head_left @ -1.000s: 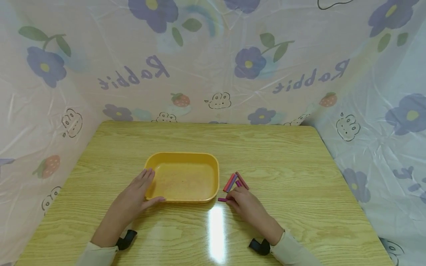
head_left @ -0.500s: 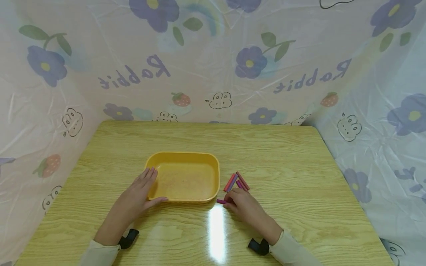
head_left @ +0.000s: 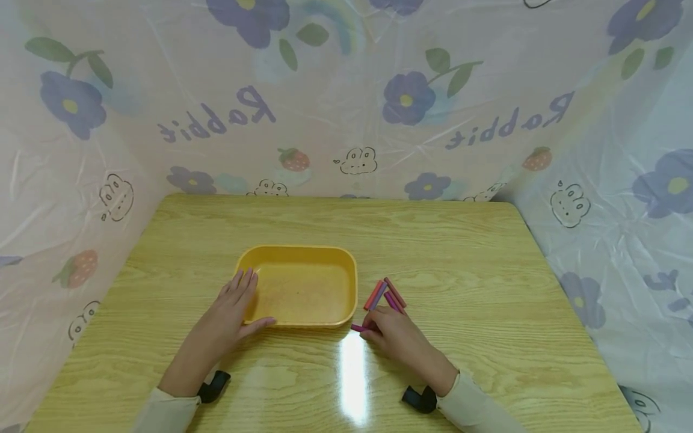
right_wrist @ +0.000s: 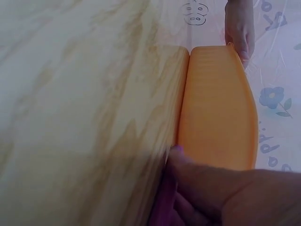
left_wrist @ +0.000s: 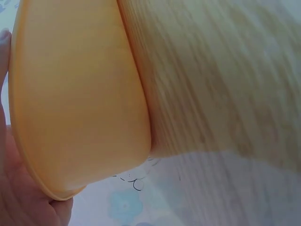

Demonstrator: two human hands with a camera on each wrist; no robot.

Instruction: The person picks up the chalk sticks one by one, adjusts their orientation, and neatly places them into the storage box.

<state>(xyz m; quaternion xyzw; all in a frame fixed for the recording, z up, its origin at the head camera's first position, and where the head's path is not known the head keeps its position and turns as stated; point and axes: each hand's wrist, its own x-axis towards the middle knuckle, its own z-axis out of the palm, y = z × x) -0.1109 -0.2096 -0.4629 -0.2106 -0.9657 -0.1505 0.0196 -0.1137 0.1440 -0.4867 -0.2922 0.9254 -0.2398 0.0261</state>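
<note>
Right hand [head_left: 397, 338]: thumb and fingers pinch a purple stick [head_left: 357, 328], near the tray's [head_left: 303, 291] near right corner. Left hand [head_left: 223, 316]: fingers straight, thumb apart, resting on the tray's left end. Four other sticks [head_left: 373, 296] lie on the table [head_left: 460, 252], beyond the right hand. Behind hangs printed cloth [head_left: 325, 114].

Purple stick [head_left: 357, 328] in right fingers [head_left: 381, 314]

Looks like a makeshift tabletop setup from here, building type unclear. Printed sheeting [head_left: 330, 123] hangs behind and on both sides of the wood-grain surface [head_left: 471, 258]: purple flowers [head_left: 409, 98], rabbit doodles [head_left: 358, 161], strawberries [head_left: 296, 160].
</note>
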